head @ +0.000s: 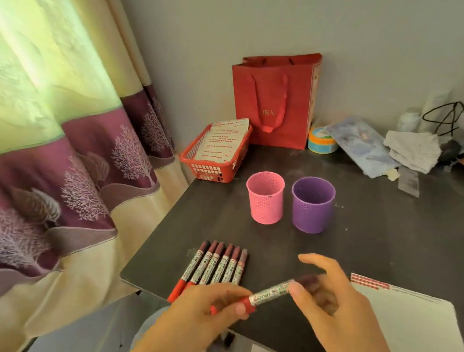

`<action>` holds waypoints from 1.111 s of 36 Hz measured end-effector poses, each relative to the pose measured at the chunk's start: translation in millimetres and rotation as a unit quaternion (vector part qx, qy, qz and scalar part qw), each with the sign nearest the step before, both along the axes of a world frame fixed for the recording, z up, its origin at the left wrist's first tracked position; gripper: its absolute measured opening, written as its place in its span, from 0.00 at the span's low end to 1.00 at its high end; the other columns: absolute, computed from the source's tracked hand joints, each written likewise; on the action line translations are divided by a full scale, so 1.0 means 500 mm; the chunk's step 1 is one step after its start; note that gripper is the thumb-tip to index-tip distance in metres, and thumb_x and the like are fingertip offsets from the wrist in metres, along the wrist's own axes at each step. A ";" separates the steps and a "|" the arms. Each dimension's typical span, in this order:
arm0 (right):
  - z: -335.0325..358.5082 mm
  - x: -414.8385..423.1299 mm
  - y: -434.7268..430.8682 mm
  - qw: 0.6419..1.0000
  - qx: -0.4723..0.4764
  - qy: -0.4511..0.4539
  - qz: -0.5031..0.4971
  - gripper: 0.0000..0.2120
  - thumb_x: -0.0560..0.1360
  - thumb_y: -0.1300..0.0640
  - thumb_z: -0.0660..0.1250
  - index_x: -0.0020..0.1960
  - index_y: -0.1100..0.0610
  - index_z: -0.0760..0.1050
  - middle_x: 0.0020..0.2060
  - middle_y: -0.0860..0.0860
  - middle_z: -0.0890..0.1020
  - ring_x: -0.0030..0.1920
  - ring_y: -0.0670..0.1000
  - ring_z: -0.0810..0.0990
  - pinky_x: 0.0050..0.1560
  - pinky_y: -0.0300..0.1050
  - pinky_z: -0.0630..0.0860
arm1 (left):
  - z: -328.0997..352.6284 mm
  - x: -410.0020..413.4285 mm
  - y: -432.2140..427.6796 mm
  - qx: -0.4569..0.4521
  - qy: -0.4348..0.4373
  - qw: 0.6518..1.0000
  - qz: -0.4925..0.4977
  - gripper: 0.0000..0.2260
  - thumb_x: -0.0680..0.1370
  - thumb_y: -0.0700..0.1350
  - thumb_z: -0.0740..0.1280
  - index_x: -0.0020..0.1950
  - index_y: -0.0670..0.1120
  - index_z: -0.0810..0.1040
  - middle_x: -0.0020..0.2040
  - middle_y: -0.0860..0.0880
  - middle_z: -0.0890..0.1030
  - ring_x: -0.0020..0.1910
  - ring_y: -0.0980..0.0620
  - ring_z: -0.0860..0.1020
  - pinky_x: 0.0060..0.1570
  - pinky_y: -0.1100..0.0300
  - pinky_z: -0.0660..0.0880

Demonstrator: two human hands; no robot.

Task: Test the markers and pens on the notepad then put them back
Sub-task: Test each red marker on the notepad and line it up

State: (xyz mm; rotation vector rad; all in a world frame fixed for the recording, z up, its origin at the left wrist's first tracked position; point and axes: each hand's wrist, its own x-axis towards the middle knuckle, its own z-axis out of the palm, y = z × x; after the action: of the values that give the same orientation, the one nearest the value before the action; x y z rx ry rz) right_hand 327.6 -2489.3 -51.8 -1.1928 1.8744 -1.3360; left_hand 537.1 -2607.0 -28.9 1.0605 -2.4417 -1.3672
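Above the dark table's near edge, my left hand [203, 309] grips a red marker [270, 294] by its red barrel end. My right hand [326, 297] pinches the same marker at its dark cap end, with the forefinger lifted. Several more red markers [215, 267] with dark caps lie side by side on the table to the left. A white notepad [407, 337] lies at the near right, partly under my right wrist. A pink mesh cup [265, 200] and a purple mesh cup [312, 207] stand upright further back; neither shows any pens above its rim.
The dark table [372, 242] has its left edge beside a patterned curtain [59, 162]. A red basket [215, 158] holding papers and a red gift bag [275, 101] stand at the back left. Cloths, a round tin [322, 141] and clutter fill the back right.
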 end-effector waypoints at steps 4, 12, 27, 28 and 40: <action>-0.037 0.025 -0.050 0.987 0.096 0.127 0.006 0.26 0.74 0.35 0.66 0.69 0.31 0.59 0.63 0.28 0.71 0.64 0.37 0.70 0.65 0.37 0.69 | -0.007 0.073 -0.050 -0.025 0.076 0.981 0.178 0.08 0.79 0.52 0.67 0.52 0.66 0.81 0.48 0.58 0.85 0.49 0.58 0.82 0.50 0.62 0.77; -0.082 0.063 -0.080 0.905 0.259 0.329 0.080 0.49 0.73 0.27 0.29 0.71 0.49 0.74 0.74 0.57 0.70 0.74 0.60 0.70 0.69 0.59 0.71 | -0.081 0.145 -0.129 -0.162 -0.007 0.918 0.361 0.07 0.80 0.53 0.65 0.54 0.59 0.83 0.46 0.55 0.81 0.51 0.59 0.78 0.44 0.65 0.69; -0.135 0.055 -0.087 0.895 0.277 0.341 0.070 0.40 0.73 0.24 0.41 0.80 0.39 0.44 0.82 0.47 0.40 0.81 0.51 0.39 0.76 0.50 0.39 | -0.163 0.141 -0.103 -0.178 -0.045 0.911 0.370 0.08 0.77 0.51 0.68 0.54 0.63 0.80 0.41 0.58 0.82 0.43 0.58 0.79 0.43 0.60 0.75; -0.136 0.055 -0.086 0.899 0.270 0.339 0.071 0.40 0.73 0.24 0.41 0.80 0.39 0.44 0.82 0.47 0.40 0.81 0.51 0.39 0.75 0.49 0.38 | -0.165 0.141 -0.102 -0.180 -0.051 0.911 0.367 0.07 0.77 0.51 0.68 0.52 0.64 0.80 0.42 0.57 0.82 0.45 0.57 0.79 0.47 0.57 0.76; -0.148 0.056 -0.081 0.906 0.239 0.344 0.054 0.38 0.74 0.25 0.42 0.80 0.39 0.45 0.81 0.46 0.40 0.81 0.50 0.37 0.74 0.48 0.36 | -0.166 0.134 -0.096 -0.191 -0.068 0.905 0.375 0.08 0.75 0.58 0.69 0.53 0.63 0.81 0.47 0.56 0.81 0.53 0.51 0.76 0.52 0.50 0.76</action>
State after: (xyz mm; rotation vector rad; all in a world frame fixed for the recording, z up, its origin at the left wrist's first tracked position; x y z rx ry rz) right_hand 355.9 -2529.8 -125.9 -1.5751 2.3670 -0.3360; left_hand 604.2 -2654.8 -112.0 1.7479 -1.8927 -0.5581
